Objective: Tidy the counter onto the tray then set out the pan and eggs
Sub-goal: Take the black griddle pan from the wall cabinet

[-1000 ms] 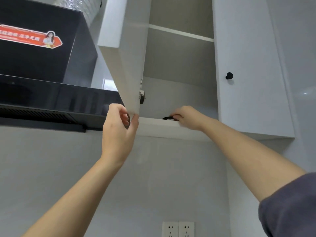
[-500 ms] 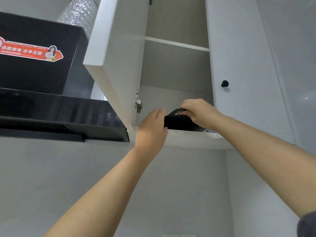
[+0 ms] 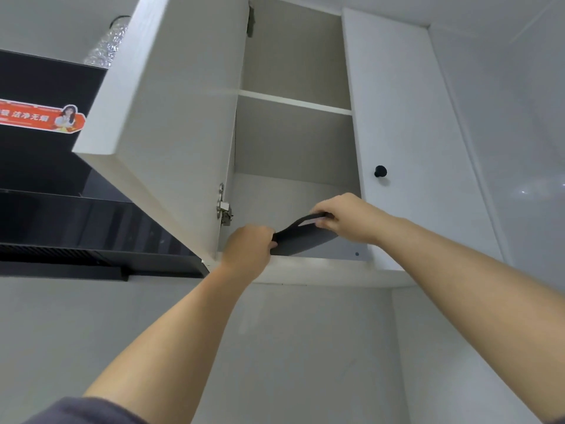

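At the far left of the wall hangs a black range hood [image 3: 61, 209] bearing a red sticker [image 3: 42, 119], with a foil duct [image 3: 107, 41] rising behind it. Next comes the wall cabinet's open door [image 3: 171, 117], swung out towards the hood on its hinge [image 3: 224, 209]. Just right of the hinge, at the front left corner of the lower shelf [image 3: 321, 269], the left grip [image 3: 247, 249] is closed round the near left edge of the pan [image 3: 302, 240], fingers curled over the rim. The pan is dark and sits tilted in the cabinet mouth, its low side at the shelf's front edge and its underside facing down and outward. The handle is not visible. The right grip [image 3: 345, 220] pinches the raised far rim, thumb below and fingers over the top. Right of it is the closed door [image 3: 409, 148] with its black knob [image 3: 380, 171]. Assessment: the pan is rigid and likely of moderate weight, with a smooth coated surface that offers little purchase, so a rim hold overhead could slip. Two opposite points on the rim, as held now, suit the lift-out. The handle, once exposed, would be the safer hold for carrying it down to the bench.
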`<state>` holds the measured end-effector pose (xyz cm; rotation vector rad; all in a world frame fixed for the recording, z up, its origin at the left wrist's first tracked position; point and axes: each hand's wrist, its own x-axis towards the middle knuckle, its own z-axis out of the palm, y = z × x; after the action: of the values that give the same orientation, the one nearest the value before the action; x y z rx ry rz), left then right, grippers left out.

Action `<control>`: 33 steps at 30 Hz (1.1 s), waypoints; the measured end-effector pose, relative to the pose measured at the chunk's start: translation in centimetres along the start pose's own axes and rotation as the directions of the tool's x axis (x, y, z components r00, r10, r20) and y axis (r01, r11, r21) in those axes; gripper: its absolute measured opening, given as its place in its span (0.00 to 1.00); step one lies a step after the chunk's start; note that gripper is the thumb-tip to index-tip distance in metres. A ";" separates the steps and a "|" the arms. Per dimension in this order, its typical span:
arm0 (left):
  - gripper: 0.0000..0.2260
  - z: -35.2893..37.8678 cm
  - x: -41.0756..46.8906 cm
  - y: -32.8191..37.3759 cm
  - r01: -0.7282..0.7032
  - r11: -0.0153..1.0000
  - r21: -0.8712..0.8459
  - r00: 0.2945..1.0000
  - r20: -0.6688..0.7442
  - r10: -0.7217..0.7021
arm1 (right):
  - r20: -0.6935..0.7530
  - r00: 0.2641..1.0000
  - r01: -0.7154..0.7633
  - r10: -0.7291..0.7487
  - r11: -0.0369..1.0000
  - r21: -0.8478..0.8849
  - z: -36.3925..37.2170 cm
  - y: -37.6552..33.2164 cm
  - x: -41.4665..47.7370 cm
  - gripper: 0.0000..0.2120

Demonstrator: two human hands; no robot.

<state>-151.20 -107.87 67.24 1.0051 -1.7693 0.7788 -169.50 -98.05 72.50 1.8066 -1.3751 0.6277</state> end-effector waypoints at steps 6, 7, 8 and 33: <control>0.10 0.4 -1.0 0.1 0.097 0.989 -0.110 0.984 -0.139 -0.112 | 0.235 0.858 -0.499 0.457 0.631 0.594 -1.5 2.6 0.1 0.23; 0.10 0.3 -1.1 0.1 0.106 0.985 -0.133 0.977 -0.170 -0.128 | 0.280 0.840 -0.493 0.465 0.439 0.751 -1.7 2.2 0.2 0.18; 0.11 0.3 -1.0 0.1 0.105 0.985 -0.138 0.971 -0.199 -0.131 | 0.319 0.839 -0.453 0.441 0.238 0.859 -1.9 1.4 0.2 0.13; 0.10 -8.5 -14.6 -2.8 0.221 0.735 -0.642 0.960 0.008 -0.281 | 0.075 0.704 -0.144 0.707 0.038 0.989 -10.3 -10.0 -10.4 0.15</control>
<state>-141.86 -97.78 57.12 0.6981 -1.5957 0.0162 -162.43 -82.52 67.83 1.7115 -1.2001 2.6885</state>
